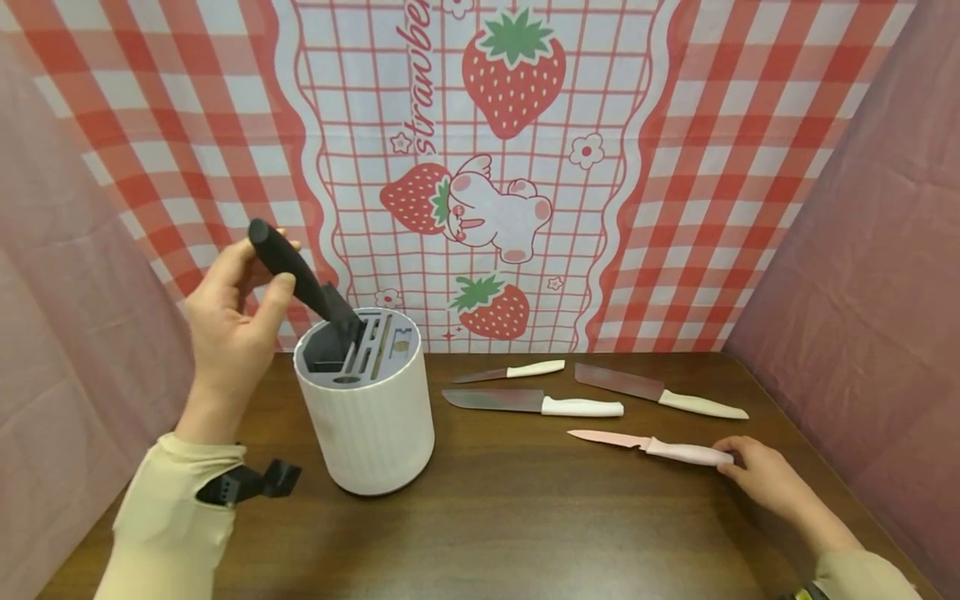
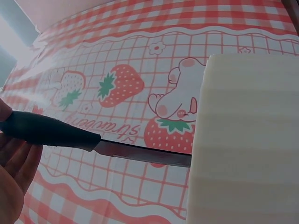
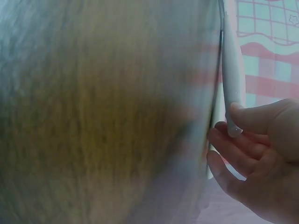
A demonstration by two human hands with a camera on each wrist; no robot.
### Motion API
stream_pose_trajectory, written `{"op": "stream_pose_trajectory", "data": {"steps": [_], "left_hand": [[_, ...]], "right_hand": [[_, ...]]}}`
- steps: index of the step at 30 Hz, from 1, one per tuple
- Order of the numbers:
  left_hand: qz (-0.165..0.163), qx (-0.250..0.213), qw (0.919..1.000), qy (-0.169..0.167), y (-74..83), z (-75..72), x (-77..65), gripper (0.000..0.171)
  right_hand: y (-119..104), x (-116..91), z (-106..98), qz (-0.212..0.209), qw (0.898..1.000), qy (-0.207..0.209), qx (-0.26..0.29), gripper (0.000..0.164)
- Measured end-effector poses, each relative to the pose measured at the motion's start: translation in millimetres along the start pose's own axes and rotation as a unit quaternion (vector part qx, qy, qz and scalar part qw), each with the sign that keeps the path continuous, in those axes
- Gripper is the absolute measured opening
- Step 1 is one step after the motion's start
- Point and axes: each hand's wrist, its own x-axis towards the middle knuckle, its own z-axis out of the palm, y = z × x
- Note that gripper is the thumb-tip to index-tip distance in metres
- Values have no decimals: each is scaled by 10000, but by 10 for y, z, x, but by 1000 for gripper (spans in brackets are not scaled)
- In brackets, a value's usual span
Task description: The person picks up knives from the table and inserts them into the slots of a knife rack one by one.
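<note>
At the left, my left hand point(image 1: 236, 304) holds a black-handled knife point(image 1: 288, 267) between thumb and fingers. The knife leans, handle up and to the left, over the white ribbed knife block point(image 1: 367, 442). Its blade reaches down into the slotted grey top, and the lower part is hidden inside. The left wrist view shows some bare blade between the black handle point(image 2: 56, 133) and the block wall point(image 2: 247, 140). On the right, my right hand point(image 1: 765, 475) pinches the handle end of a pink-bladed knife point(image 1: 686, 452), whose tip points left. Thumb and fingertips meet that pale handle point(image 3: 233, 70).
Behind the pink-bladed knife lie a small white-handled knife point(image 1: 536, 368), a larger white-handled kitchen knife point(image 1: 582, 407) and a cleaver-shaped knife point(image 1: 701, 405) on the brown table point(image 1: 510, 533). A strawberry-print cloth point(image 1: 600, 275) hangs at the back, with pink cloth point(image 1: 862, 250) on both sides.
</note>
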Motion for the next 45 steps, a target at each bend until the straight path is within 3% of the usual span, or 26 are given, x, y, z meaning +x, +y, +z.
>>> {"op": "stream_pose_trajectory", "data": {"steps": [9, 22, 26, 33, 45], "left_hand": [[-498, -39, 9987, -26, -82, 36, -5, 30], [-681, 283, 9967, -325, -199, 114, -41, 30], [-802, 335, 9956, -347, -263, 127, -60, 30], [-1399, 384, 9884, -458, -346, 143, -138, 30], [-1730, 455, 9822, -574, -449, 226, -193, 31]], "right_hand": [[-64, -18, -87, 16, 9999, 125, 63, 21], [-74, -22, -164, 262, 9973, 150, 662, 27], [-75, -15, -156, 222, 9952, 381, 871, 27], [-116, 0, -165, 202, 9895, 838, 1163, 29], [-158, 3, -181, 342, 9782, 1202, 1657, 36]]}}
